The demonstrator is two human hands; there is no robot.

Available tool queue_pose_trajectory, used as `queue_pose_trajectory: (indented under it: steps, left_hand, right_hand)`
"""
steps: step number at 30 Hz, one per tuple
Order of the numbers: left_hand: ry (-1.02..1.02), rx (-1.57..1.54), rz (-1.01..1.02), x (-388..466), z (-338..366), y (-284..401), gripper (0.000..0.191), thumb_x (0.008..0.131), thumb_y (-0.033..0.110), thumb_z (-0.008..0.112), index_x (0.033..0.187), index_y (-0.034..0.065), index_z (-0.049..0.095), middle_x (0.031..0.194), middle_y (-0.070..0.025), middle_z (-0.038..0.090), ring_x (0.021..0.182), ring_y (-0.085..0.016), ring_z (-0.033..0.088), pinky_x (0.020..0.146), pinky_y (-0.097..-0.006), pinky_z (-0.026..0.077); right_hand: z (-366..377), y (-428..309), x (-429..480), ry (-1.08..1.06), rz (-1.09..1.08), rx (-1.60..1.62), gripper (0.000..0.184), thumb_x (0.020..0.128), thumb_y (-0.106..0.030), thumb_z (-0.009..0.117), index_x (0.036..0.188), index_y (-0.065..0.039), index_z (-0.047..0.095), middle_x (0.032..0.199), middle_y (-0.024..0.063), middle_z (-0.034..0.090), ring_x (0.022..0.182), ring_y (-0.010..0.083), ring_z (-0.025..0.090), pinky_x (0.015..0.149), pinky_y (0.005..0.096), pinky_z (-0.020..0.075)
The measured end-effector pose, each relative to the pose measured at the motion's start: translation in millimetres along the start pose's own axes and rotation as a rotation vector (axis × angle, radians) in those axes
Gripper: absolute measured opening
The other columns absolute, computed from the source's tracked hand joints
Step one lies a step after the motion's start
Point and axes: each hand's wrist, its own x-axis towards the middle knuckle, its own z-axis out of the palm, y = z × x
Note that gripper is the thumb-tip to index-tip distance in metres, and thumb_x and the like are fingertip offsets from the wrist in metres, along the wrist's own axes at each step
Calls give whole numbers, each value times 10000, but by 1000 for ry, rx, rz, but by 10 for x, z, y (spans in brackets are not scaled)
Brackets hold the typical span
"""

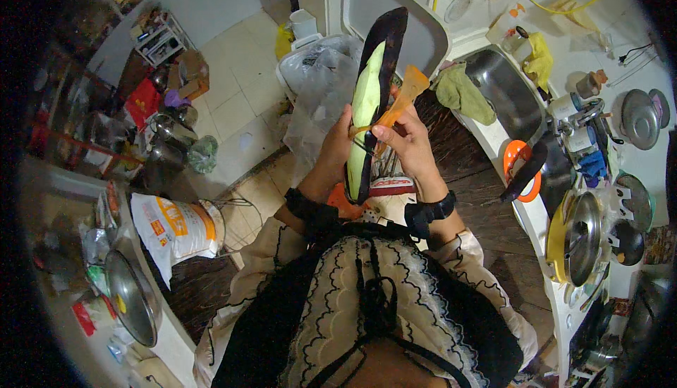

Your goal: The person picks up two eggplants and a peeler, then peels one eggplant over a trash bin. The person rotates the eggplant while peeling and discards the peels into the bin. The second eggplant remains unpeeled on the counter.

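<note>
A long dark purple eggplant (384,34) stands nearly upright in the picture before me. A strip along its left face is peeled down to pale green flesh (365,97). My left hand (338,142) grips the eggplant from its left side. In my right hand (407,137) is an orange peeler (410,94), its head lying across the lower part of the peeled strip. Below the hands is a bin lined with clear plastic (322,81). A second, unpeeled eggplant (529,168) rests across an orange-rimmed plate (512,155) on the counter to the right.
A steel sink (502,86) is set in the right counter, with a green cloth (465,93) over its edge. A lidded yellow pan (576,240) stands nearer me. On the left are a white sack (174,229) and a large metal lid (132,298). Dark wood-look flooring (476,197) lies below.
</note>
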Motion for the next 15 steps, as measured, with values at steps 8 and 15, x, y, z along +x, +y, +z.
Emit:
queue_pose_trajectory:
  steps: [8,15]
  left_hand:
    - [-187,-407,-187,-211,198,377,585,1002,514,208,962,41,550,663,-94,572,468,-205,535,457,-313,454]
    - [-260,-464,-154,-318,180,403,598,968,580,264,981,50,540,733,-94,588,477,-213,538,445,-318,448]
  right_hand:
    - [-137,54,259,173,57,366,382,849,-115,704,1193,5,586,1256,22,534,851,72,538,797,236,448]
    - [-310,15,441,175,79,449,544,854,-126,700,1343,-26,483,1087,19,619,863,87,574,794,221,463]
